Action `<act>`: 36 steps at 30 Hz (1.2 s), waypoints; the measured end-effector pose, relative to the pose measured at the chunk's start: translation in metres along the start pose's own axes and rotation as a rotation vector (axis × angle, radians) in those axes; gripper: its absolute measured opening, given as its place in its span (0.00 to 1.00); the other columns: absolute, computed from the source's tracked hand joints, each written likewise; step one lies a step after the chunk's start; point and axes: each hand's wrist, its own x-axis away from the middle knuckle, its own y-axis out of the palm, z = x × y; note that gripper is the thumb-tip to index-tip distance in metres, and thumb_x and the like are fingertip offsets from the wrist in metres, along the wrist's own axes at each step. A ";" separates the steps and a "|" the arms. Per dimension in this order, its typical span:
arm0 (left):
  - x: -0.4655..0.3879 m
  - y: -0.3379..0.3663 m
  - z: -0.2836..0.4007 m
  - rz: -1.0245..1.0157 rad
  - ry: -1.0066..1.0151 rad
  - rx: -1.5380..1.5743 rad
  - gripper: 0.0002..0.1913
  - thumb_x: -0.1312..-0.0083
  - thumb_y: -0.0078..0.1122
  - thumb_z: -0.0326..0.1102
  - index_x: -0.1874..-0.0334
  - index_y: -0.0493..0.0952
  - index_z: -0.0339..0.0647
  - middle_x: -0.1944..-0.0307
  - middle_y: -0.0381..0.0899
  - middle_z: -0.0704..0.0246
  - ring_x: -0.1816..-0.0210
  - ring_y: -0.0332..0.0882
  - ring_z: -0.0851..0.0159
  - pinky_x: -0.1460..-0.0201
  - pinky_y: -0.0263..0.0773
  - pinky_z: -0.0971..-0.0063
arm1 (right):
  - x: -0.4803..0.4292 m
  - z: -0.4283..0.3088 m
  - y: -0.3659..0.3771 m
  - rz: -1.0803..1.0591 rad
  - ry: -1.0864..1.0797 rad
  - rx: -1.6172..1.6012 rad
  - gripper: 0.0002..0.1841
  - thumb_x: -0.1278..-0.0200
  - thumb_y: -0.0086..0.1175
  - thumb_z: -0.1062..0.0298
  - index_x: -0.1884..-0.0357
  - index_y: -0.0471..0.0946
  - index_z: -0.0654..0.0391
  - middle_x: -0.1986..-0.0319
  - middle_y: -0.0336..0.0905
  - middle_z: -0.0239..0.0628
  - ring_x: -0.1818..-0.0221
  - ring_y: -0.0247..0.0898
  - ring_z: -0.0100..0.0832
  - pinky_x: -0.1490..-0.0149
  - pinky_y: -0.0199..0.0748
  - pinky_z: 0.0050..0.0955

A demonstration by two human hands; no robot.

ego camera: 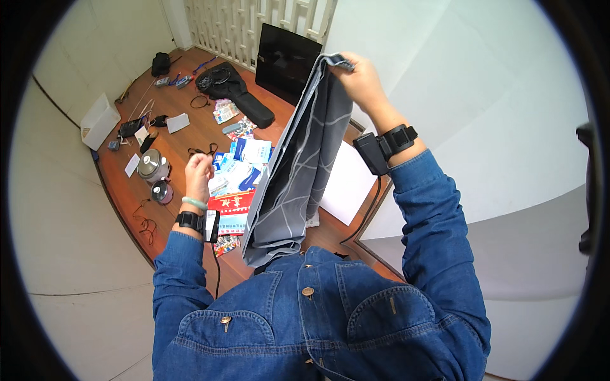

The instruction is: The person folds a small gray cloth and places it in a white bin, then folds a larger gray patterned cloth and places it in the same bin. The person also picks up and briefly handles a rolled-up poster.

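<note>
My right hand (360,81) is raised, gripping the top corner of a large folded grey cloth (312,157) patterned with thin white lines. The cloth hangs in long folds from that hand down to the front of my denim jacket, and a dark gap shows between its layers. My left hand (199,174) is held up to the left of the cloth, apart from it, with its fingers curled in and nothing visible in them. Below that hand lie blue-and-white packets (243,164) and a red printed packet (232,202). The cloth hides part of this pile.
A black screen panel (286,62) leans against the lattice. A black instrument case (238,95) lies on the wooden floor. Lidded pots (153,165), a white bin (100,123) and loose cables (147,226) are left. A white board (348,185) lies right, beside the wall.
</note>
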 end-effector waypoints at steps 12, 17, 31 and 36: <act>0.118 -0.100 -0.104 -0.735 -0.821 -0.467 0.58 0.53 0.70 0.24 0.24 0.37 0.50 0.29 0.52 0.58 0.35 0.60 0.59 0.46 0.68 0.70 | -0.001 -0.024 0.033 0.312 -0.093 -0.036 0.07 0.43 0.57 0.70 0.64 0.80 0.62 0.76 0.79 0.41 0.73 0.73 0.31 0.63 0.70 0.28; 0.137 -0.092 -0.126 -0.839 -0.876 -0.472 0.62 0.53 0.75 0.36 0.25 0.33 0.48 0.30 0.54 0.62 0.35 0.60 0.62 0.49 0.68 0.70 | -0.005 -0.026 0.041 0.360 -0.156 0.016 0.07 0.43 0.57 0.70 0.65 0.80 0.62 0.75 0.79 0.44 0.73 0.74 0.35 0.63 0.70 0.29; 0.167 -0.112 -0.177 -0.379 -0.792 0.019 0.59 0.51 0.72 0.29 0.24 0.34 0.58 0.30 0.44 0.66 0.58 0.70 0.70 0.55 0.70 0.66 | -0.009 -0.007 0.059 0.399 -0.096 -0.163 0.09 0.42 0.57 0.67 0.68 0.79 0.65 0.76 0.80 0.39 0.72 0.72 0.28 0.63 0.69 0.28; 0.180 -0.096 -0.179 -0.353 -0.673 -0.180 0.63 0.51 0.74 0.43 0.26 0.27 0.61 0.25 0.41 0.59 0.34 0.58 0.63 0.41 0.55 0.48 | -0.010 -0.003 0.066 0.395 -0.064 -0.218 0.10 0.42 0.57 0.67 0.66 0.80 0.65 0.76 0.79 0.37 0.72 0.70 0.25 0.63 0.69 0.27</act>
